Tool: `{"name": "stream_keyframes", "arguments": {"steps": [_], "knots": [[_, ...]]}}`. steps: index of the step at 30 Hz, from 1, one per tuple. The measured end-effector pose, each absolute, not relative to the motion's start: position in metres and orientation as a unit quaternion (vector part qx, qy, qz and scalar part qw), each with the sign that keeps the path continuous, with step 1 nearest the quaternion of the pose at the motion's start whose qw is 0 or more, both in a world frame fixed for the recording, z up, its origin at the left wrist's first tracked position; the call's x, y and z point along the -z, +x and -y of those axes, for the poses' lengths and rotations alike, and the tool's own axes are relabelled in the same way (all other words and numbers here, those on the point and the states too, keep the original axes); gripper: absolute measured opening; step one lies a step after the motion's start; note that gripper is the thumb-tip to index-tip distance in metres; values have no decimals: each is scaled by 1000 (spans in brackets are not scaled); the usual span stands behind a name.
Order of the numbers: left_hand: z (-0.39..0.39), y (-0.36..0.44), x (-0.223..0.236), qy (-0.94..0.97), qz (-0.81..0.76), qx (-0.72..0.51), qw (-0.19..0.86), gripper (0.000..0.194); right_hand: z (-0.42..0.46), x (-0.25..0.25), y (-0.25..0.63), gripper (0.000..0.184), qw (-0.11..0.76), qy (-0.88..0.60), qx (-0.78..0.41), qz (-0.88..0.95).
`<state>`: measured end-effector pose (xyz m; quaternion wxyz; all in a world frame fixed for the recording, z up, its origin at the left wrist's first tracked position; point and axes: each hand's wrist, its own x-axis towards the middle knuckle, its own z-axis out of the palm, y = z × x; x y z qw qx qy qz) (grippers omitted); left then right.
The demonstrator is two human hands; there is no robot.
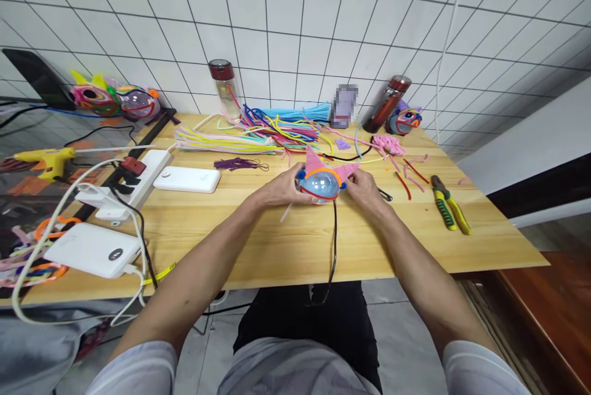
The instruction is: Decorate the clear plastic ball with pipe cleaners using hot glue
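Between my two hands, just over the table's middle, is a clear plastic ball (319, 186) trimmed with an orange and a red pipe cleaner, blue tufts at its sides and pink pointed ears (314, 162) on top. My left hand (289, 186) wraps round the ball's left side. At its right side, my right hand (362, 189) has its fingers pinched together by a blue tuft; whether something small is between them is hidden. A black cord (335, 241) hangs down in front of the ball over the table edge.
Bundled pipe cleaners (281, 130) lie at the back between two bottles (226, 87). Pliers (450, 205) rest at right. Leftward are power banks (187, 179), a power strip (148, 183), looping cables and a yellow glue gun (46, 161). Similar decorated balls (138, 103) stand by the wall.
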<state>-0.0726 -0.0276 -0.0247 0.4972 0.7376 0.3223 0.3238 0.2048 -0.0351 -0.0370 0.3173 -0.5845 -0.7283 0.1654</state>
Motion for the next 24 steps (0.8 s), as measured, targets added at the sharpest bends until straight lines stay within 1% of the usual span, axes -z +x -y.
{"name": "stream_keyframes", "arguments": {"steps": [2, 4, 7, 10, 13, 16, 20, 24], "knots": [[22, -78, 22, 695, -312, -373, 530, 90, 35, 38, 205, 32, 321, -591, -157, 723], [14, -84, 19, 646, -305, -448, 538, 85, 34, 39, 203, 34, 316, -595, -150, 723], [3, -93, 15, 571, -296, -568, 514, 76, 33, 39, 198, 34, 295, -597, -133, 734], [-6, -99, 16, 524, -311, -627, 486, 70, 34, 40, 185, 33, 251, -591, -103, 760], [-9, -101, 18, 505, -324, -645, 473, 68, 34, 42, 169, 32, 195, -590, -65, 781], [-9, -100, 21, 513, -327, -643, 466, 70, 31, 44, 157, 28, 165, -598, -39, 783], [-8, -97, 23, 536, -312, -631, 467, 68, 34, 40, 161, 34, 163, -605, -22, 779], [-4, -95, 23, 556, -306, -599, 488, 64, 66, 35, 192, 39, 180, -608, -12, 773]]}}
